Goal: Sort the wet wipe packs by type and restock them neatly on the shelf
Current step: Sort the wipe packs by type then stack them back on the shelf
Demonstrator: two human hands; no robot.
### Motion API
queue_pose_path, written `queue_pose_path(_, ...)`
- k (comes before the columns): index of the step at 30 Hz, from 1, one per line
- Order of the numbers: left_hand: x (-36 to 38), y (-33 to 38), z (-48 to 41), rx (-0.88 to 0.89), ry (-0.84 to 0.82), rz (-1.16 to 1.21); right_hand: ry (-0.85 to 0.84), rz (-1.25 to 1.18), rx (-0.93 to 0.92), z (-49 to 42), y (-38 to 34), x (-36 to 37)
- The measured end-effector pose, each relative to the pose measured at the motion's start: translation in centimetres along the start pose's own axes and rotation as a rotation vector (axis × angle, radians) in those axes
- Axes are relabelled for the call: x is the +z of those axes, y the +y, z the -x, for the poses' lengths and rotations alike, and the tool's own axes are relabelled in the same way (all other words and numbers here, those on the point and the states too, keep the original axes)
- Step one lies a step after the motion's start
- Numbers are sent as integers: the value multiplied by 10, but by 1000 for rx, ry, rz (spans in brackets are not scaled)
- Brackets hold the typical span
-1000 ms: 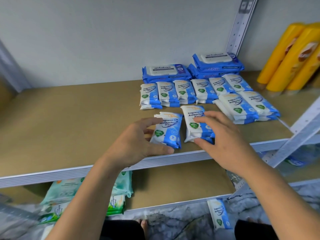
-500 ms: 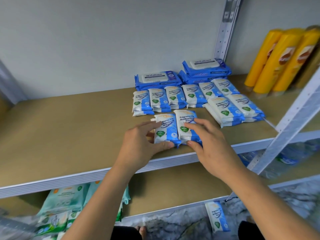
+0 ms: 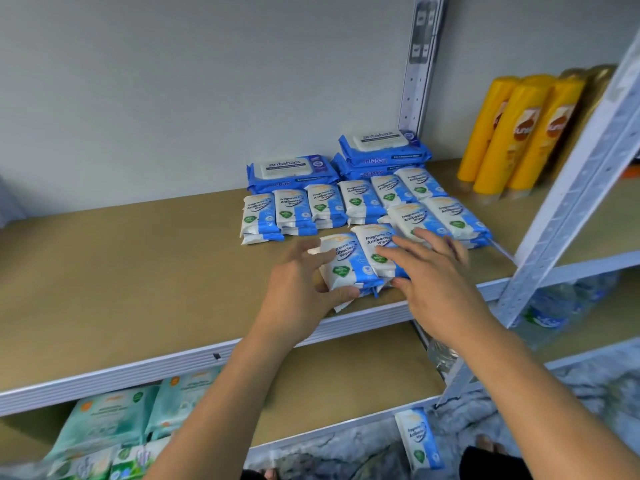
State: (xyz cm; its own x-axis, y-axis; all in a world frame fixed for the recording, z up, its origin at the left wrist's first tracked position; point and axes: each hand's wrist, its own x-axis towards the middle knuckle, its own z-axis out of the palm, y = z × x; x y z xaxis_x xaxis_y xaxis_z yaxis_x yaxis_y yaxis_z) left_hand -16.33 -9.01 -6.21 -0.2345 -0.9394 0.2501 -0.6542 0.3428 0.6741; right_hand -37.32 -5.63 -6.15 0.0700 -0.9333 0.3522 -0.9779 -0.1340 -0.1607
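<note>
Soft even indoor light, faint shadows, wide-angle edge bending, slight motion blur

I take this for a shop or stockroom: slotted metal uprights (image 3: 420, 64) carry a board shelf (image 3: 138, 271), identical blue wipe packs (image 3: 360, 199) lie in rows beside matching yellow bottles (image 3: 519, 133), and green packs (image 3: 110, 417) are stacked below.

Centre of frame, on the brown shelf (image 3: 121, 271): two blue-and-white antibacterial wipe packs, side by side and touching. The left front pack (image 3: 341, 263) is held between the thumb and curled fingers of the left hand (image 3: 298, 296), and the right front pack (image 3: 374, 242) lies under the spread, straight fingers of the right hand (image 3: 438, 282). Behind them: a row of small matching packs (image 3: 325, 206), then large blue antabax packs (image 3: 291, 169) against the wall; upper right, yellow bottles (image 3: 519, 133); lower left, on the shelf below, green wipe packs (image 3: 107, 420).
</note>
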Motion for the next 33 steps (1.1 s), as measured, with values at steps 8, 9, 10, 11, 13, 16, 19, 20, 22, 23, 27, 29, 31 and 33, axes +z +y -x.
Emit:
queue_pose_path(8, 13, -8, -32, 109, 40, -71, 2, 48, 72, -28, 6, 12)
queue_pose_path(9, 14, -9, -35, 110, 35, -93, -2, 48, 72, -32, 8, 14)
queue_pose_path(10, 15, -10, -37, 110, 30, -116, -3, 45, 69, -35, 9, 16)
queue_pose_path(11, 15, -12, -40, 107, 22, -134, 2, 35, 64, -38, 11, 18)
queue_pose_path(13, 16, -15, -46, 101, 10, -151, 30, 14, 52, -42, 13, 23)
queue_pose_path(16, 16, -19, -52, 113, 5, -170, 52, 9, 41, -46, 17, 28)
queue_pose_path(19, 19, -19, -53, 133, 10, -209, 39, 15, 35, -46, 17, 28)
queue_pose_path(20, 19, -19, -52, 142, 19, -241, 22, 22, 39, -45, 17, 27)
queue_pose_path(22, 20, -17, -48, 166, 51, -316, -17, 32, 52, -40, 17, 24)
queue_pose_path(23, 21, -16, -44, 176, 67, -341, -30, 29, 60, -36, 18, 22)
queue_pose_path(27, 26, 1, -30, 275, 86, -393, 59, -20, 60, -15, 24, 9)
queue_pose_path(29, 31, 10, -24, 353, 57, -454, 126, -55, 31, 3, 33, 3)
queue_pose_path(31, 37, 20, -18, 418, 28, -509, 159, -55, 4, 30, 46, -1)
queue_pose_path(33, 44, 29, -15, 495, 1, -567, 188, -77, 33, 57, 60, -5)
